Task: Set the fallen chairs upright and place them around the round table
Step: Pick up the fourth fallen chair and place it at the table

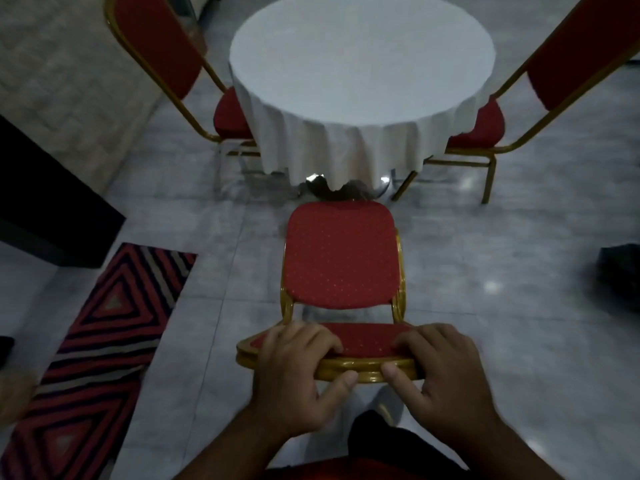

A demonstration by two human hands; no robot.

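I stand behind the near chair [341, 261], which is upright on the tiled floor [485, 244], its red seat facing the round table [362, 60]. My left hand [294, 368] grips the top rail of the backrest near its left end: the fingers curl over the red padding in front and the thumb presses the gold frame behind. My right hand [440, 368] grips the same rail at its right end in the same way, fingers over the padding, thumb on the gold tube. Both are clenched on the chair's back, with a short stretch of rail bare between the thumbs.

The front edge of the seat sits just short of the hem of the white tablecloth [349, 147], which drapes from the surface almost to the floor. I cannot tell whether seat and cloth touch.

Two more red chairs with gold frames already stand upright at the table. The left chair [162, 53] has its seat tucked partly under the cloth at the left edge of the surface; the right chair [568, 60] stands likewise at the right edge, both with backs turned outward.

A striped red and black rug [100, 341] lies on the floor to my left, well apart from the near chair. Beyond it stands a dark block of furniture [52, 216]. A dark, blurred object [620, 275] sits on the floor at the far right.
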